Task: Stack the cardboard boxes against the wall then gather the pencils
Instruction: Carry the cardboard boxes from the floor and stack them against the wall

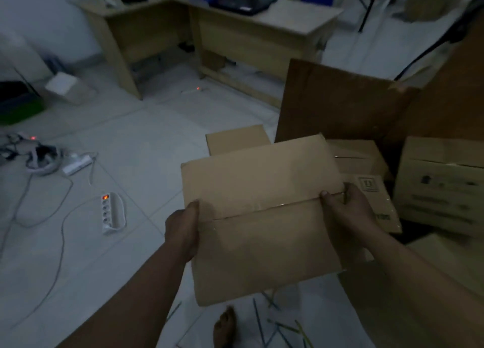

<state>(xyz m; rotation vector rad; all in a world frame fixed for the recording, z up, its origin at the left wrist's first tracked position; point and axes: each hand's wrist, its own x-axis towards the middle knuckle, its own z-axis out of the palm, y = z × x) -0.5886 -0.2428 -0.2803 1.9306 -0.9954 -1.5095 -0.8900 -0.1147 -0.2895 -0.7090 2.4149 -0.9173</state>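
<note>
We hold a closed cardboard box (262,216) above the tiled floor (146,138) in dim light. Our left hand (182,232) is clamped on its left edge, thumb on top, and our right hand (345,211) grips the right edge at the taped seam.

Under the box's near edge, loose pencils (282,326) lie scattered on the floor beside a bare foot (225,326). Close on the box's right stand a printed box (442,190) and a labelled box (372,188), the latter partly hidden behind our right hand. Just beyond the box a small brown carton (237,139) sits on the floor, and a tall cardboard sheet (340,104) stands upright, walling off that side.

Left of the box, a white power strip (111,212) with a lit switch lies among trailing cables. Far beyond the box stands a wooden tabletop (288,15) bearing a dark machine.
</note>
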